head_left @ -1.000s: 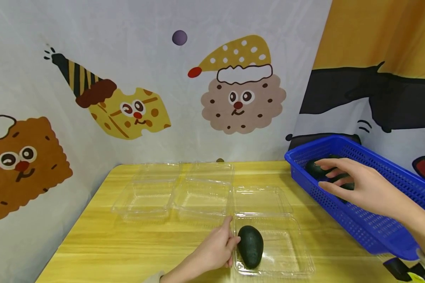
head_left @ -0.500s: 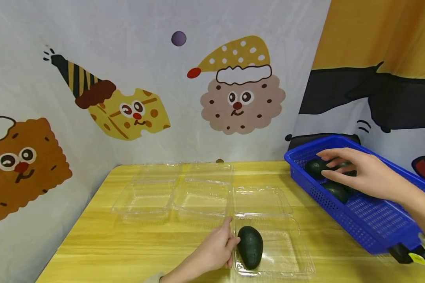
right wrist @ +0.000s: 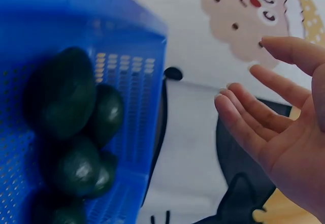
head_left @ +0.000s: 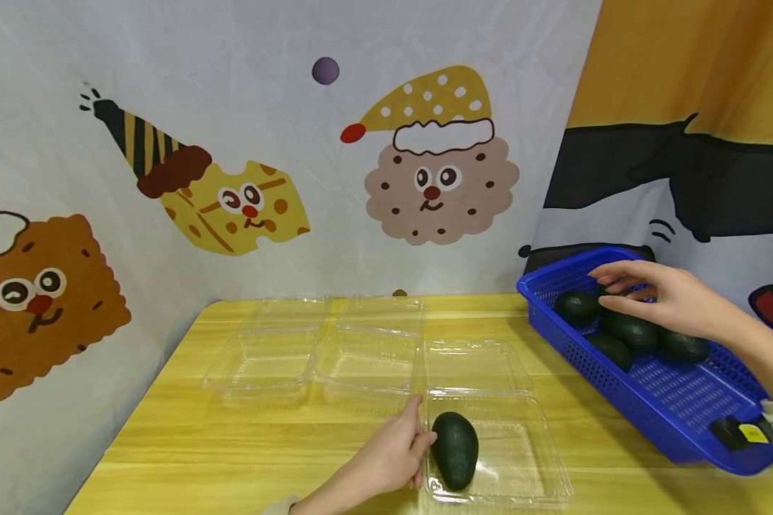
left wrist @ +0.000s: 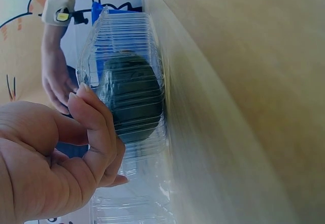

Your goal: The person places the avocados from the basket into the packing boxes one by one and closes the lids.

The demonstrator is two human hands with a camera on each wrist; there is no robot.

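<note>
Table (head_left: pixel 232 443): wood-grain top. Basket (head_left: pixel 644 409): oblong, blue perforated plastic. Left of the basket, two clear clamshells (head_left: pixel 368 357), ribbed plastic, open; nearer the basket, the front clamshell (head_left: pixel 515 436), matching. Left hand (head_left: pixel 393 452): fingers curled, gripping the front clamshell's edge farthest from the basket. Right hand (head_left: pixel 673 297): above the basket, fingers loosely spread, holding nothing. Single avocado (head_left: pixel 455 452), dark, pear-shaped: in the front clamshell, just beside the left hand, ribbed wall between. Further avocados (head_left: pixel 631 332): in the basket.
</note>
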